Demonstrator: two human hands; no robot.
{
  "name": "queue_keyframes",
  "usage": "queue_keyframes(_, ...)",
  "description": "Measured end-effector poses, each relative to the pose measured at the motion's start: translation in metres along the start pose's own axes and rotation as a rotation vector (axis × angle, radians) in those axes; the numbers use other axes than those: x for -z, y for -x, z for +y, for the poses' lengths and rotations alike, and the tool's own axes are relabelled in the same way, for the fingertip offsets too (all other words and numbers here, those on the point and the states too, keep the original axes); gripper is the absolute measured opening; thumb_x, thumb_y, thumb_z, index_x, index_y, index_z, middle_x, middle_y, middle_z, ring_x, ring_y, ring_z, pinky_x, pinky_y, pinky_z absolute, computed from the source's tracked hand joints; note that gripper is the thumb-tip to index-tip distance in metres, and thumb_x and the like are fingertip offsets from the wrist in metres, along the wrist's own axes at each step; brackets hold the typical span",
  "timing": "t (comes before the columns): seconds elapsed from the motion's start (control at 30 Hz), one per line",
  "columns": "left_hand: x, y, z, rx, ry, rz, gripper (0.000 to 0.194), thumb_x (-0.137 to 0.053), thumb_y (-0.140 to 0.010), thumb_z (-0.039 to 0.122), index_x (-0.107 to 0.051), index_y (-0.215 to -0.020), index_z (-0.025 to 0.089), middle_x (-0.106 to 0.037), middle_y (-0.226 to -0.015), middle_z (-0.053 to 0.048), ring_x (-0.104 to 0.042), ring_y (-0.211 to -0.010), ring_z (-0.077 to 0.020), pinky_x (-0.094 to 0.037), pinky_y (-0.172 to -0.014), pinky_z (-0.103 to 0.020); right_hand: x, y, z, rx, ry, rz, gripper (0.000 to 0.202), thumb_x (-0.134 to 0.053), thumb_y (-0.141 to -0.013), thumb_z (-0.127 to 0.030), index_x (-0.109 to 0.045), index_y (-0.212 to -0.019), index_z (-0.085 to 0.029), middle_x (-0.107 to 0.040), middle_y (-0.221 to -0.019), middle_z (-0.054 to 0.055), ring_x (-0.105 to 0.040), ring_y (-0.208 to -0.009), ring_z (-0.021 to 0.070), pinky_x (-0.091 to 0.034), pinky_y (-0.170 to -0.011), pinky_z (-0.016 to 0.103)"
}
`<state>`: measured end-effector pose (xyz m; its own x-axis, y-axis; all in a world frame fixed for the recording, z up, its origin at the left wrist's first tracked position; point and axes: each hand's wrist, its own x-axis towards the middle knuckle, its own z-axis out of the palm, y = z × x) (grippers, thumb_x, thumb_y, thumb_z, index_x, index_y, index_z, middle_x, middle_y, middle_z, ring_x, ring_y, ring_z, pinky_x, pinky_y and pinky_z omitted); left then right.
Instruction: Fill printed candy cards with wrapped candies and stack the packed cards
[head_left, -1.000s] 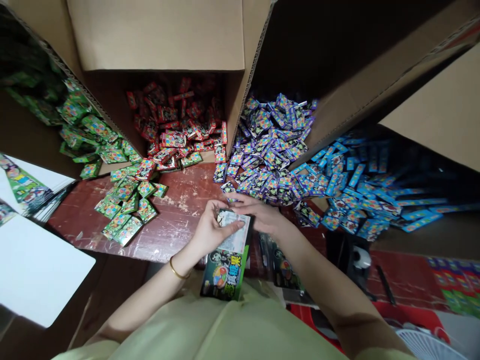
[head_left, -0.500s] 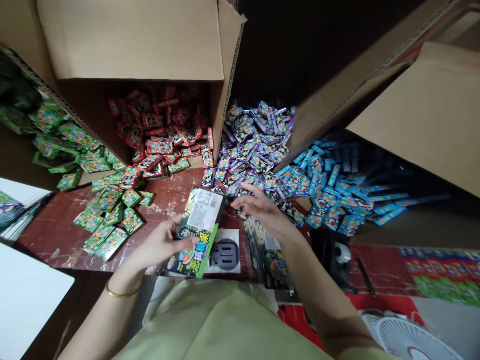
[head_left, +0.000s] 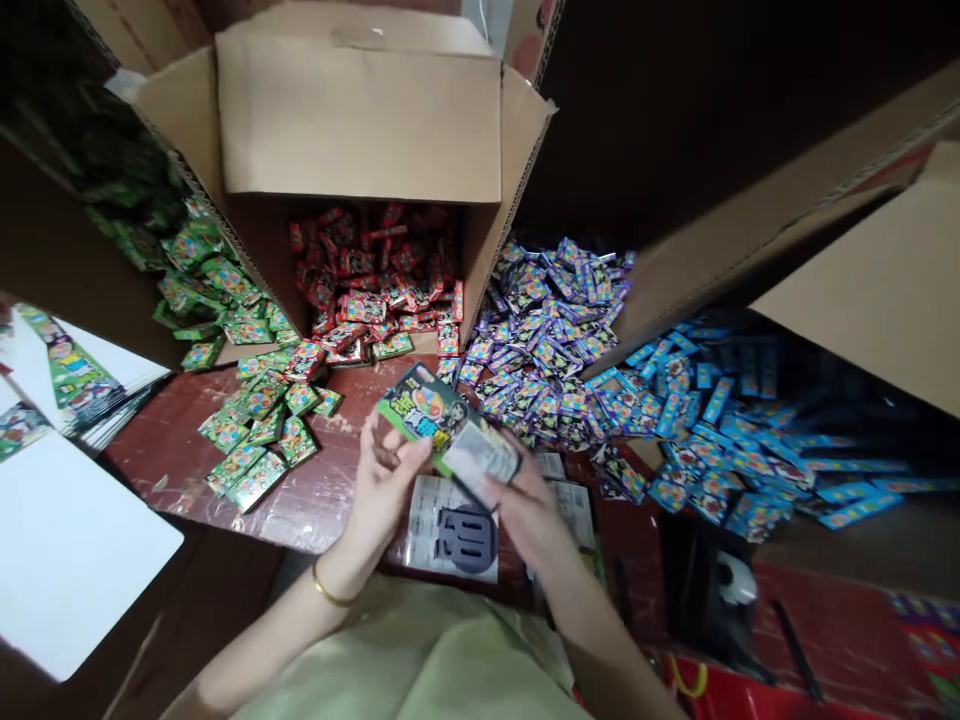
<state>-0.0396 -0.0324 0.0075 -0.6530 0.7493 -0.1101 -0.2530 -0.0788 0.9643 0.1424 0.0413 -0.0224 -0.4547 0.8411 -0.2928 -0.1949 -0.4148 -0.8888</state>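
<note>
In the head view: black-and-green packet (head_left: 429, 408) held above the near middle of the red table (head_left: 354, 408), gripped at the left by thumb and curled fingers of the left hand (head_left: 381, 488), and clasped at the right by the right hand (head_left: 531, 512), thumb over the near edge, other fingers partly hidden behind; probably pinched at both ends for steadiness. Lying nearer, below: flat printed item (head_left: 466, 540). Spilling nearward from open cartons (head_left: 360, 125), apparently sorted by colour and within reach: green boxes (head_left: 259, 400) left, red boxes (head_left: 364, 305) far middle, purple boxes (head_left: 555, 340) and blue boxes (head_left: 712, 430) right.
</note>
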Motion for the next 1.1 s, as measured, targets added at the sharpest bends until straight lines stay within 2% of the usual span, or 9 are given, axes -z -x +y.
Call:
queue_keyframes(0.1, -0.011, -0.002, -0.004, -0.097, -0.006, 0.071, 0.063, -0.065, -0.084, 0.040, -0.031, -0.136, 0.028, -0.067, -0.102, -0.004, -0.066, -0.092, -0.0146, -0.054, -0.084, -0.029, -0.009, 0.021, 0.009, -0.007, 0.142, -0.194, 0.084, -0.083, -0.064, -0.028, -0.041, -0.137, -0.030, -0.052, -0.140, 0.008, -0.050, -0.127, 0.0294, -0.043, -0.105, 0.050)
queue_keyframes(0.2, -0.012, 0.001, -0.003, -0.099, -0.096, -0.088, 0.063, -0.065, -0.084, 0.038, -0.031, -0.137, 0.029, -0.068, -0.102, -0.004, -0.067, -0.090, -0.0151, -0.055, -0.080, -0.029, -0.005, 0.019, -0.009, 0.065, 0.183, -0.315, 0.095, -0.082, -0.067, -0.031, -0.026, -0.144, -0.032, -0.054, -0.136, 0.009, -0.056, -0.121, 0.0276, -0.046, -0.101, 0.049)
queue_keyframes(0.33, -0.011, 0.018, -0.013, -0.072, -0.189, -0.261, 0.066, -0.064, -0.085, 0.034, -0.029, -0.140, 0.028, -0.067, -0.096, -0.003, -0.067, -0.087, -0.0137, -0.054, -0.076, -0.026, -0.004, 0.005, -0.028, 0.457, 0.343, 0.021, 0.082, -0.076, -0.074, -0.025, -0.029, -0.141, -0.032, -0.063, -0.121, 0.007, -0.060, -0.113, 0.0234, -0.042, -0.106, 0.048)
queue_keyframes(0.43, -0.009, 0.031, -0.025, -0.010, -0.195, -0.282, 0.069, -0.062, -0.086, 0.034, -0.026, -0.144, 0.028, -0.067, -0.099, -0.004, -0.066, -0.092, -0.0149, -0.053, -0.079, -0.027, -0.016, 0.003, -0.014, 0.592, 0.372, 0.163, 0.071, -0.071, -0.078, -0.022, -0.033, -0.138, -0.029, -0.067, -0.111, 0.007, -0.064, -0.107, 0.0227, -0.046, -0.102, 0.046)
queue_keyframes(0.6, -0.008, 0.029, -0.037, -0.006, -0.360, -0.287, 0.049, -0.059, -0.087, 0.037, -0.044, -0.132, 0.024, -0.063, -0.115, -0.007, -0.064, -0.098, -0.0170, -0.051, -0.085, -0.030, -0.030, 0.005, 0.021, 0.561, 0.350, 0.205, 0.055, -0.062, -0.085, -0.024, -0.037, -0.135, -0.025, -0.069, -0.103, 0.008, -0.060, -0.114, 0.0226, -0.047, -0.101, 0.046)
queue_keyframes(0.73, -0.014, 0.011, -0.041, -0.058, -0.424, -0.339, 0.022, -0.055, -0.090, 0.038, -0.061, -0.097, 0.019, -0.067, -0.097, -0.006, -0.064, -0.091, -0.0178, -0.049, -0.083, -0.031, -0.024, 0.001, 0.027, 0.520, 0.259, 0.261, 0.055, -0.062, -0.085, -0.027, -0.036, -0.134, -0.023, -0.070, -0.100, 0.007, -0.059, -0.115, 0.0214, -0.044, -0.104, 0.046)
queue_keyframes(0.87, -0.021, 0.003, -0.045, -0.148, -0.295, -0.359, 0.016, -0.058, -0.088, 0.034, -0.061, -0.087, 0.018, -0.067, -0.104, -0.009, -0.062, -0.102, -0.0201, -0.045, -0.093, -0.036, -0.016, -0.002, 0.027, 0.449, 0.132, 0.261, 0.069, -0.066, -0.082, -0.026, -0.028, -0.139, -0.026, -0.065, -0.116, 0.009, -0.061, -0.113, 0.0205, -0.044, -0.103, 0.045)
queue_keyframes(1.0, -0.025, 0.009, -0.044, -0.075, -0.156, -0.326, 0.027, -0.069, -0.080, 0.030, -0.055, -0.101, 0.019, -0.072, -0.094, -0.006, -0.066, -0.088, -0.0169, -0.049, -0.082, -0.031, -0.013, -0.003, 0.024, 0.371, 0.076, 0.182, 0.073, -0.071, -0.078, -0.024, -0.031, -0.139, -0.025, -0.071, -0.085, 0.000, -0.068, -0.091, 0.0175, -0.047, -0.099, 0.041)
queue_keyframes(1.1, -0.027, 0.011, -0.037, 0.035, -0.164, -0.342, 0.023, -0.071, -0.077, 0.034, -0.062, -0.086, 0.015, -0.072, -0.088, -0.006, -0.066, -0.079, -0.0149, -0.050, -0.075, -0.028, -0.012, -0.005, 0.013, 0.293, 0.007, 0.183, 0.069, -0.077, -0.071, -0.022, -0.041, -0.129, -0.026, -0.070, -0.077, -0.005, -0.069, -0.081, 0.0156, -0.052, -0.088, 0.035)
